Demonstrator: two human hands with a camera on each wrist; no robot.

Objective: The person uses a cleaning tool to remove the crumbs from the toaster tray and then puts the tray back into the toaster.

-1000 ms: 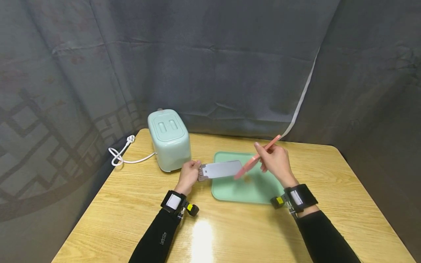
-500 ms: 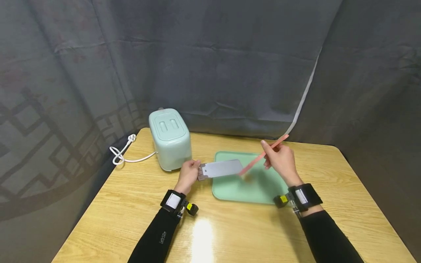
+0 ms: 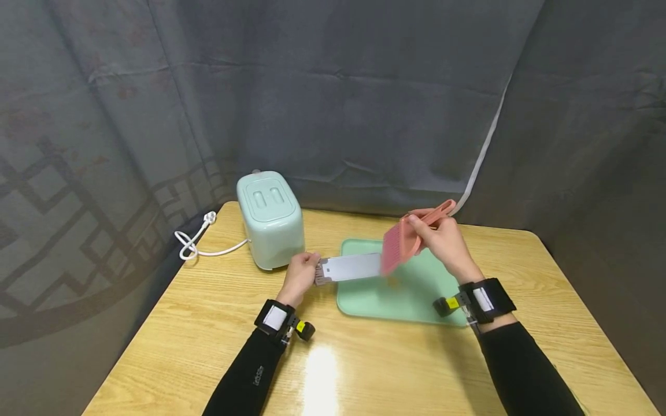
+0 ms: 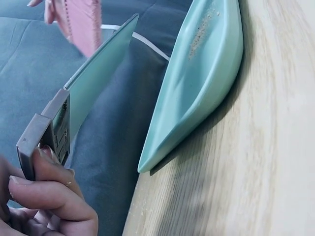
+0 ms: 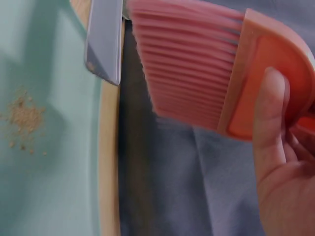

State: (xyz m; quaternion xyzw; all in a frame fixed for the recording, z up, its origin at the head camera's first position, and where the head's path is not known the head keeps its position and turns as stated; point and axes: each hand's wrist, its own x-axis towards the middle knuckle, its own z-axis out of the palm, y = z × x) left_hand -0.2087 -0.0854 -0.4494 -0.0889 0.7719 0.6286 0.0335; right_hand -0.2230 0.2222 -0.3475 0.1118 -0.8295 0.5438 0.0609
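Grey plate (image 3: 355, 267) juts over the green tray (image 3: 426, 297) from our left hand (image 3: 299, 277), whose fingers clamp its bracket (image 4: 37, 132) — the best hold, we judge, since it looks light, stiff, slick. Our right hand (image 3: 444, 242) grips the pink brush (image 3: 411, 237), probably soft-bristled; crumbs (image 5: 25, 117) lie below.

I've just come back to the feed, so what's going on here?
A person's left hand holds a flat grey panel by its end, above a green tray. The right hand grips a pink brush, its bristles close to the panel's far end. A small pile of crumbs lies on the tray, and a pale green toaster stands near the left hand.
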